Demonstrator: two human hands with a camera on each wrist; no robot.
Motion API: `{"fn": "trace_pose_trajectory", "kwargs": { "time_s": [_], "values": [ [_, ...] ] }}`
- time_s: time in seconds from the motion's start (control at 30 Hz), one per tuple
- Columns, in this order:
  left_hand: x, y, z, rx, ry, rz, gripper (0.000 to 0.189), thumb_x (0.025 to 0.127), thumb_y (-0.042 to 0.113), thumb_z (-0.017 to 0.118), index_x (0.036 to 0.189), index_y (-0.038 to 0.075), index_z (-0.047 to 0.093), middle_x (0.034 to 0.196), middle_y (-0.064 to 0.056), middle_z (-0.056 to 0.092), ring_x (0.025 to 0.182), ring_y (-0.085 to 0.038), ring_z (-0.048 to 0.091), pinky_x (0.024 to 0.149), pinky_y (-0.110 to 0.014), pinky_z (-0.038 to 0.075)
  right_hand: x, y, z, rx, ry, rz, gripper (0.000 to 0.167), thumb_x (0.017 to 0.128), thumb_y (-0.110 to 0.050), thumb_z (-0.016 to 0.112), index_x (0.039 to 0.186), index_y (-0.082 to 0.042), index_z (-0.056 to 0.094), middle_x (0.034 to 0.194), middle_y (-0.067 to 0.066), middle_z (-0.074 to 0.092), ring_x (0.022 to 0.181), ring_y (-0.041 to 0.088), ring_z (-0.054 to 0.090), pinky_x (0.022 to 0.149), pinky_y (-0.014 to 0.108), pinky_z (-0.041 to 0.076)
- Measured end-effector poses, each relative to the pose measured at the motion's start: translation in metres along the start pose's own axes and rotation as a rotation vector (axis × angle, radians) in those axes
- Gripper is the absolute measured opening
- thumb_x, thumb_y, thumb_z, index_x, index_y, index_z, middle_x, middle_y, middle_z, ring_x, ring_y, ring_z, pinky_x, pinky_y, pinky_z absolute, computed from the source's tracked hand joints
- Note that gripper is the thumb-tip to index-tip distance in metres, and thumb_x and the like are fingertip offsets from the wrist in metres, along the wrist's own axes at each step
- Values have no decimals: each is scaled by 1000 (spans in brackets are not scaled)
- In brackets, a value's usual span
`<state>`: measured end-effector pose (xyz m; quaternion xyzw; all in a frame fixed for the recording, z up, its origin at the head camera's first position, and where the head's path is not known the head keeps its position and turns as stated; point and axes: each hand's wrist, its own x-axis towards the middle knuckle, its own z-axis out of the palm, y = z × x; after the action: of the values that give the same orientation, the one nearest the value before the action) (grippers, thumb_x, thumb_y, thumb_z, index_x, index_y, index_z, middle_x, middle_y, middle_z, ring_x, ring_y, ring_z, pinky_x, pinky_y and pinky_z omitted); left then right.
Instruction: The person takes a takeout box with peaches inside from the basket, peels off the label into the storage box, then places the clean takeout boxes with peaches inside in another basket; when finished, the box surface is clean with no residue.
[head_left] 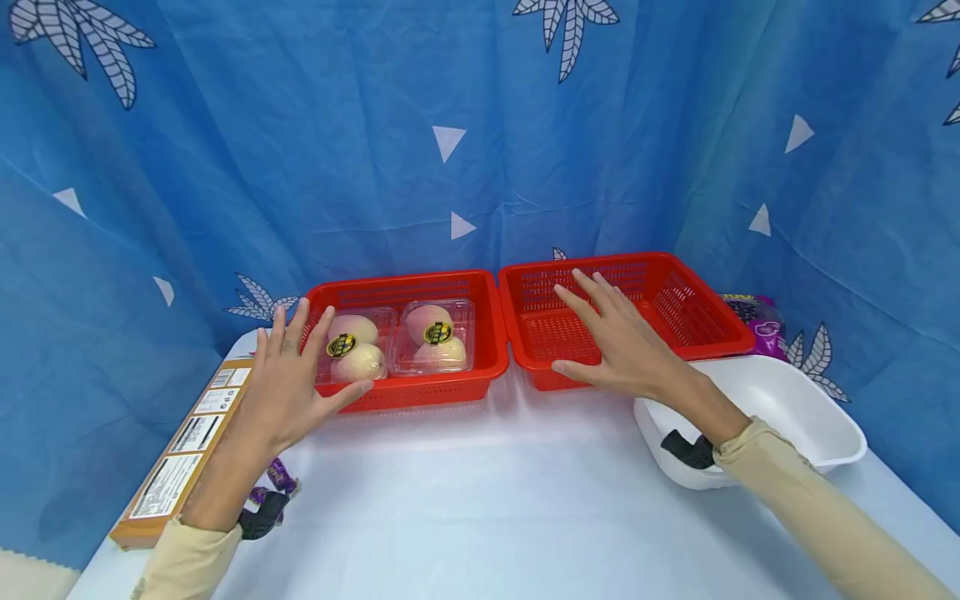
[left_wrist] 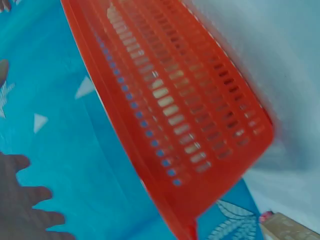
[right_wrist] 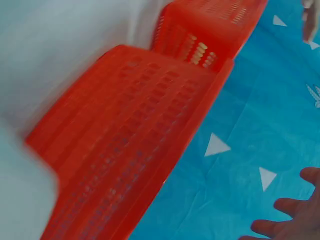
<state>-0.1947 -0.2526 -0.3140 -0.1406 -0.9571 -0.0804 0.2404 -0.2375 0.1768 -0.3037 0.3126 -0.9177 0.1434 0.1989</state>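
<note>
My left hand (head_left: 288,396), fingers spread and holding nothing, is raised at the left end of a red plastic basket (head_left: 442,389). In that basket lie two clear plastic boxes of peaches, the left box (head_left: 362,362) and the right box (head_left: 429,354), each with a round black and yellow sticker. My right hand (head_left: 626,346) is raised too, its straight fingers overlapping a second red basket (head_left: 684,308) in the head view. No goods show inside this second basket. Spread fingertips of the left hand (left_wrist: 25,205) and right hand (right_wrist: 295,217) appear at the wrist views' edges.
A white basin (head_left: 795,408) stands at the right, beneath the right forearm. Behind it is a purple package (head_left: 767,329). At the left lies a long brown box (head_left: 183,454) with labels, with small purple-wrapped pieces (head_left: 282,477) beside it. A blue curtain (head_left: 390,167) hangs behind the baskets.
</note>
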Motion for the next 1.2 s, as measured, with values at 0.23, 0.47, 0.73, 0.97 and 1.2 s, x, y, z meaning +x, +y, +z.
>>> {"fn": "trace_pose_trajectory", "kwargs": {
  "time_s": [0.23,0.47,0.73,0.97,1.2],
  "values": [
    [6,-32,9,-105,-265,-212,110,80,67,59,153,3,7,152,-35,7,136,-61,4,97,-78,18,51,-19,13,215,-213,143,88,84,-53,65,153,-22,22,154,9,29,136,30,33,94,56,47],
    [7,-58,22,-199,-460,-359,118,81,72,51,149,-8,-3,148,-42,0,131,-63,9,89,-76,32,105,-45,49,337,-397,170,64,92,-36,62,144,-8,38,102,10,64,84,21,62,72,29,55],
    [1,-68,27,-329,-490,-423,121,80,73,52,149,-4,-10,150,-39,-7,134,-61,5,88,-74,35,137,-68,83,371,-568,323,68,94,-38,57,144,0,31,75,6,51,66,23,65,61,28,55],
    [-1,-69,27,-372,-497,-443,122,79,74,54,150,-2,-12,150,-38,1,130,-60,14,84,-70,43,152,-75,105,349,-753,509,83,97,-39,51,153,-4,2,107,11,58,87,22,62,77,33,54],
    [-2,-72,27,-403,-505,-432,121,79,72,56,151,3,-14,148,-36,10,128,-57,20,82,-65,48,147,-70,113,553,-698,493,92,94,-32,57,152,-3,-8,124,14,53,83,19,57,77,31,54]
  ]
}}
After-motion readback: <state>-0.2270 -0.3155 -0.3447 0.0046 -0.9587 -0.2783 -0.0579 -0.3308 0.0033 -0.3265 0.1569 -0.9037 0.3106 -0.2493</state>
